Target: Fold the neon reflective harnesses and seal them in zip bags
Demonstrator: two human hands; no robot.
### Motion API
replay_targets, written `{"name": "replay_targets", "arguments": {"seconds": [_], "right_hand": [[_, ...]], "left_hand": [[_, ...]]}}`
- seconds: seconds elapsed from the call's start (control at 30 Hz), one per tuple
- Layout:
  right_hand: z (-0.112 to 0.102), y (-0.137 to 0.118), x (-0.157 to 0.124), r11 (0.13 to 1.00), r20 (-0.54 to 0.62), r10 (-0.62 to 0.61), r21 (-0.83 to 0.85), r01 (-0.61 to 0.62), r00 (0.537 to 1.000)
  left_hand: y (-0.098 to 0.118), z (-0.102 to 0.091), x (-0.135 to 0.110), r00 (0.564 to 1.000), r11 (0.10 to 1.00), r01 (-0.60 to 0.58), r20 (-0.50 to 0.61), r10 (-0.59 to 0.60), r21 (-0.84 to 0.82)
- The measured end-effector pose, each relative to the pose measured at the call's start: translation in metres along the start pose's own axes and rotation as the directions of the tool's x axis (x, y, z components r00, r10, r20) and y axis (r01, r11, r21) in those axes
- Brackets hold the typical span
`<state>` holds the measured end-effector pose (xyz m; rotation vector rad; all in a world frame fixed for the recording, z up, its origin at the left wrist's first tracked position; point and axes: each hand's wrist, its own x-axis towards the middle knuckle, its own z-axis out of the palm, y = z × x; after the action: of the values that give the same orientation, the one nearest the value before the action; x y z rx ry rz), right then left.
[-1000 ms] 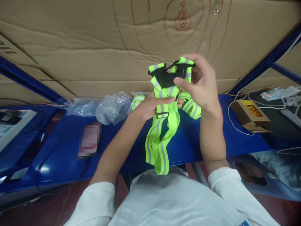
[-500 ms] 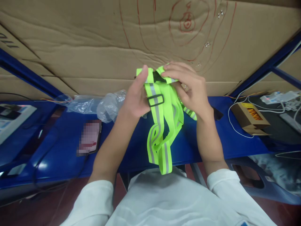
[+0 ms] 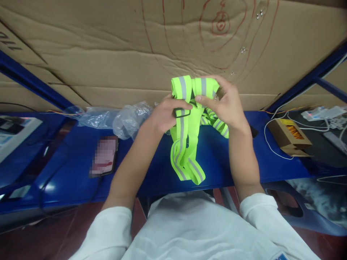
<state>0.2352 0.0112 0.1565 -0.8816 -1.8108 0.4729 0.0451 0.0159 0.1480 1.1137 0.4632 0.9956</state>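
A neon yellow-green reflective harness (image 3: 184, 139) with grey stripes hangs in loops between my hands, above the blue table. My left hand (image 3: 165, 113) is closed on its upper left straps, next to a black slide buckle (image 3: 182, 113). On the upper right, my right hand (image 3: 225, 103) grips the folded band, thumb in front and fingers mostly hidden behind. A dark piece shows between the two folded bands at the top. More striped strap (image 3: 217, 122) hangs below my right hand.
Clear plastic bags (image 3: 127, 121) lie along the back of the blue table (image 3: 151, 166). A phone (image 3: 104, 155) lies left of my forearm. To the right stand an open cardboard box (image 3: 288, 137) and white cables (image 3: 267, 139). A cardboard wall (image 3: 108, 65) rises behind.
The top bands have turned, so their striped faces now show. My left thumb has come down from the top edge, and my right thumb now presses the front. The hanging loops have risen slightly.
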Motion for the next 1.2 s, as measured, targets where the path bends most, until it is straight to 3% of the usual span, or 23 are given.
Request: {"name": "replay_targets", "arguments": {"seconds": [0.17, 0.33, 0.47, 0.57, 0.67, 0.87, 1.07, 1.2], "right_hand": [[0.010, -0.009, -0.003, 0.996, -0.188, -0.090, -0.020, 0.087, 0.978], [0.014, -0.012, -0.008, 0.970, -0.233, -0.215, -0.164, 0.179, 0.949], [0.007, -0.018, -0.010, 0.936, -0.116, -0.282, -0.252, 0.247, 0.952], [0.001, -0.024, -0.009, 0.930, 0.099, -0.247, -0.256, 0.265, 0.964], [-0.001, -0.024, -0.005, 0.938, 0.271, -0.254, -0.163, 0.305, 0.928], [0.005, -0.002, 0.001, 0.980, 0.066, -0.198, 0.049, 0.195, 0.978], [-0.006, 0.007, 0.001, 1.000, 0.178, 0.007, 0.014, -0.010, 0.984], [-0.007, -0.001, -0.001, 0.999, 0.111, 0.026, 0.019, -0.029, 0.993]], "left_hand": [[-0.015, -0.006, 0.007, 0.991, 0.997, 0.065, 0.121, -0.060, -0.039], [-0.011, -0.003, 0.004, 1.000, 0.992, -0.025, 0.000, 0.026, -0.125], [0.003, 0.005, -0.005, 0.997, 0.984, -0.062, -0.060, 0.052, -0.165], [0.013, 0.006, -0.010, 0.992, 0.975, -0.094, -0.096, 0.075, -0.203], [0.019, 0.002, -0.010, 0.988, 0.961, -0.126, -0.114, 0.100, -0.247], [0.018, 0.000, -0.004, 0.990, 0.992, -0.087, -0.121, 0.075, -0.094], [0.009, -0.002, -0.005, 0.998, 0.996, -0.026, -0.067, 0.021, -0.084], [0.006, -0.005, -0.007, 0.999, 0.998, -0.042, 0.005, 0.042, -0.037]]}}
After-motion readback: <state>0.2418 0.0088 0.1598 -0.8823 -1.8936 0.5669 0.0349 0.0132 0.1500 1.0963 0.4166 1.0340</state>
